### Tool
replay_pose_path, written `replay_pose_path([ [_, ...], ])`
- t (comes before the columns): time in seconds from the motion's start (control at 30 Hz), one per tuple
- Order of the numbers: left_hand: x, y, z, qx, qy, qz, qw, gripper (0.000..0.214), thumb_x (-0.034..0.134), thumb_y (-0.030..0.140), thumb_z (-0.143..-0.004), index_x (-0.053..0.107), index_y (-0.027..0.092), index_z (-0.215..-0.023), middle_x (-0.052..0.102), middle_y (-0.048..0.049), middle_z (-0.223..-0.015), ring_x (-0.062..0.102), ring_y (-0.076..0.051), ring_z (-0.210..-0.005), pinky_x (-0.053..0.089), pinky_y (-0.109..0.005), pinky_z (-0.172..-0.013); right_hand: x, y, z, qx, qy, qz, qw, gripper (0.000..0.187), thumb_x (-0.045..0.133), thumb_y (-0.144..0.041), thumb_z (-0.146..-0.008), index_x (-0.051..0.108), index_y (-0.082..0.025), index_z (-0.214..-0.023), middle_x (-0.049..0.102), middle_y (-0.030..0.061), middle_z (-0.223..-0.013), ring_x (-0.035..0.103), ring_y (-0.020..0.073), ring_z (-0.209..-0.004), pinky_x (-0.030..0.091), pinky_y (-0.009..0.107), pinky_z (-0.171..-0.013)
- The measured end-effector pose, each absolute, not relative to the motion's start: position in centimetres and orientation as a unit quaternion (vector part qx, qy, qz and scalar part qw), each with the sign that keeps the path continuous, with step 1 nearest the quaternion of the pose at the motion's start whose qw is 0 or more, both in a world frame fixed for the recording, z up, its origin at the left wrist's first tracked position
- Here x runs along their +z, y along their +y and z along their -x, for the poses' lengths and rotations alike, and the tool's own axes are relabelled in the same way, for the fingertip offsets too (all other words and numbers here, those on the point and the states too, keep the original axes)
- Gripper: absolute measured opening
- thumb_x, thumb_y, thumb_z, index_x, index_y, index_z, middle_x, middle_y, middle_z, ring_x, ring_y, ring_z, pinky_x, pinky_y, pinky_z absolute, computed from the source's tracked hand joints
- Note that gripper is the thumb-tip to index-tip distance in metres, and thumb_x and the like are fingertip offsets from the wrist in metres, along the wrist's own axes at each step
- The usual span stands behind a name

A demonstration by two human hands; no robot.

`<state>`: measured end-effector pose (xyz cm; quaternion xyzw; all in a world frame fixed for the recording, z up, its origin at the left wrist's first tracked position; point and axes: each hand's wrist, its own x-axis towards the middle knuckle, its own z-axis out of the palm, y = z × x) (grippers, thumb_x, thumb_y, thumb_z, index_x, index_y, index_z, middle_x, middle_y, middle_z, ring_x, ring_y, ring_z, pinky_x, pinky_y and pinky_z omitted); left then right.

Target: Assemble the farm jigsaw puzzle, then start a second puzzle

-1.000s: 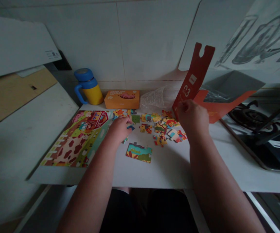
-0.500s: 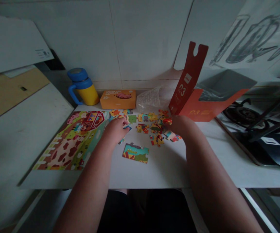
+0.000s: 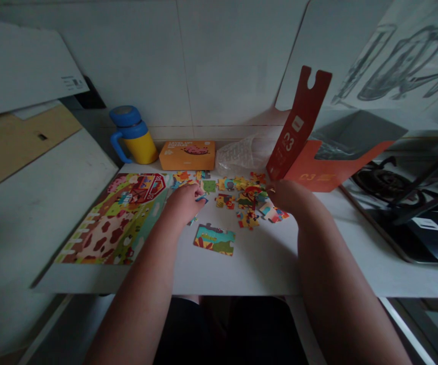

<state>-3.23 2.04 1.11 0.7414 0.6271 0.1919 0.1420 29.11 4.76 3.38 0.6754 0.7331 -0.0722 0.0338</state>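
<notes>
My left hand [image 3: 184, 203] rests on the white table with its fingers curled around a small puzzle piece [image 3: 201, 198]; a blue edge pokes out at the fingertips. My right hand [image 3: 290, 196] lies at the right side of a heap of loose colourful puzzle pieces [image 3: 242, 195], its fingertips touching them. Whether it holds one is hidden. A small joined puzzle section [image 3: 214, 239] lies in front of the heap, between my forearms. A large farm picture sheet [image 3: 116, 223] lies flat to the left of my left hand.
An orange puzzle box [image 3: 187, 154], a blue and yellow mug [image 3: 133, 134] and a crumpled plastic bag [image 3: 242, 152] stand along the tiled wall. Red cardboard packaging [image 3: 298, 126] stands upright behind my right hand. A gas stove [image 3: 390, 185] is at the right.
My right hand let go of the red cardboard and dropped down to the heap of pieces. My left hand stayed in place on its piece.
</notes>
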Motion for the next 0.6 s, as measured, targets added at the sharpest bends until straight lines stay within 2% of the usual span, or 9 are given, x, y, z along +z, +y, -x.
replay_pose_path([
  [0.1, 0.9, 2.1, 3.4, 0.19, 0.625, -0.744, 0.139, 0.008, 0.077, 0.022, -0.09, 0.072, 0.023, -0.096, 0.079, -0.0063, -0.109, 0.074, -0.023, -0.098, 0.054, -0.033, -0.085, 3.0, 5.1, -29.5, -0.097, 0.744, -0.661, 0.028, 0.038, 0.055, -0.02, -0.097, 0.083, -0.024, -0.122, 0.083, 0.0137, -0.107, 0.077, 0.029, -0.098, 0.056, 0.039, -0.09],
  [0.2, 0.8, 2.2, 3.5, 0.189, 0.627, -0.743, 0.137, 0.008, 0.078, 0.023, -0.09, 0.072, 0.024, -0.095, 0.08, -0.0056, -0.108, 0.074, -0.023, -0.098, 0.054, -0.033, -0.086, 2.7, 5.4, -30.1, -0.059, 0.735, -0.676, 0.01, 0.038, 0.054, -0.021, -0.098, 0.082, -0.02, -0.125, 0.081, 0.0176, -0.115, 0.077, 0.0315, -0.105, 0.056, 0.041, -0.094],
  [0.3, 0.9, 2.1, 3.4, 0.186, 0.629, -0.742, 0.139, 0.007, 0.077, 0.022, -0.09, 0.072, 0.024, -0.095, 0.079, -0.0057, -0.107, 0.074, -0.023, -0.099, 0.055, -0.034, -0.087, 2.2, 5.6, -30.4, -0.033, 0.72, -0.693, 0.026, 0.04, 0.057, -0.019, -0.095, 0.08, -0.018, -0.128, 0.081, 0.021, -0.116, 0.076, 0.0347, -0.109, 0.057, 0.043, -0.096],
  [0.43, 1.2, 2.0, 3.2, 0.193, 0.631, -0.737, 0.147, 0.007, 0.078, 0.021, -0.09, 0.072, 0.023, -0.093, 0.08, -0.0057, -0.106, 0.074, -0.023, -0.097, 0.055, -0.033, -0.086, 1.4, 5.5, -29.9, -0.05, 0.72, -0.689, 0.066, 0.046, 0.063, -0.014, -0.089, 0.079, -0.018, -0.133, 0.081, 0.022, -0.115, 0.077, 0.036, -0.106, 0.058, 0.044, -0.093],
  [0.6, 1.1, 2.1, 3.2, 0.196, 0.63, -0.737, 0.147, 0.008, 0.078, 0.021, -0.09, 0.071, 0.023, -0.093, 0.08, -0.0056, -0.105, 0.074, -0.023, -0.095, 0.055, -0.034, -0.084, 1.4, 4.7, -29.5, -0.057, 0.719, -0.692, 0.024, 0.049, 0.071, -0.019, -0.088, 0.077, -0.021, -0.137, 0.081, 0.0197, -0.115, 0.077, 0.0338, -0.106, 0.056, 0.04, -0.093],
])
